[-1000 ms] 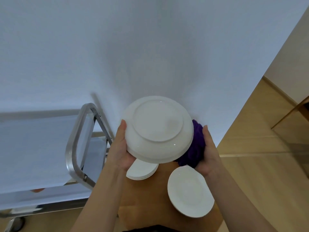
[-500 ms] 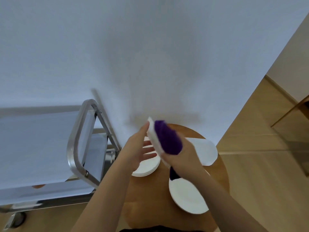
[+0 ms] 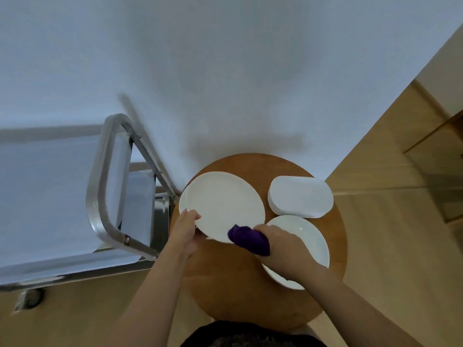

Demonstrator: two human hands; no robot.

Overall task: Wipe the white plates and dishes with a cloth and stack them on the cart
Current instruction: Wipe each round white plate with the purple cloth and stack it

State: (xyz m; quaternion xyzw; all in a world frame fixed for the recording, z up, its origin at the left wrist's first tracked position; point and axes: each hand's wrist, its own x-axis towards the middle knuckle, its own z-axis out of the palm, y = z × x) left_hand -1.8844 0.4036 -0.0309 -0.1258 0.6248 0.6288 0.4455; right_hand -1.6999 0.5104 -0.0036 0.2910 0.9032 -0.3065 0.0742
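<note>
Half a second back the round white ceramic plate (image 3: 221, 205) stood on edge between the hands; now it lies face-up and nearly level over the round brown wooden bench (image 3: 253, 291), at about ten o'clock on the bench top. The left hand (image 3: 186, 232) grips the plate's rim at its seven o'clock, thumb over the top edge and fingers curled beneath. The right hand (image 3: 283, 249) is closed around the bunched purple cloth (image 3: 249, 239), which presses on the plate's rim at five o'clock.

A second round white plate (image 3: 304, 236) rests on the bench at four o'clock, partly hidden under the right wrist, and an oblong white dish (image 3: 300, 196) sits at two o'clock. The steel cart with a tubular handle (image 3: 100, 196) stands just off the bench at nine o'clock; no plates show on the part of its shelf in view.

The plate is rigid, glazed and likely slick, with moderate weight for its size, and it would chip or shatter if dropped or knocked against the cart's frame. The rim is the sensible hold, thumb above and fingers beneath, as the left hand has it. The soft cloth folds to follow the curve, so it can work inward from the edge while the other hand steadies the plate.
</note>
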